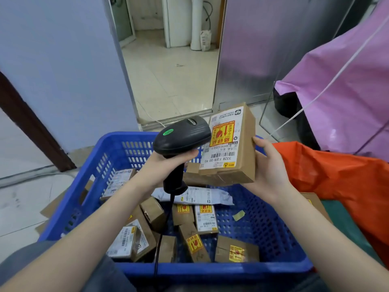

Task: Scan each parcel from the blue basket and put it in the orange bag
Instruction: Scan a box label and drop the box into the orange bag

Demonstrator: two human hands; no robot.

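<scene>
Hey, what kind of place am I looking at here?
Probably a small parcel sorting or courier back room. A blue plastic basket holds labelled cardboard parcels, the left hand grips a black handheld barcode scanner, and an orange bag waits at the right.

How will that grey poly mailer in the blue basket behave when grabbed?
Probably floppy: the grey poly mailer lies crumpled and flat across the cardboard boxes. Likely light, with little bulge. Its plastic skin may slip, so pinching an edge seems safer.
</scene>
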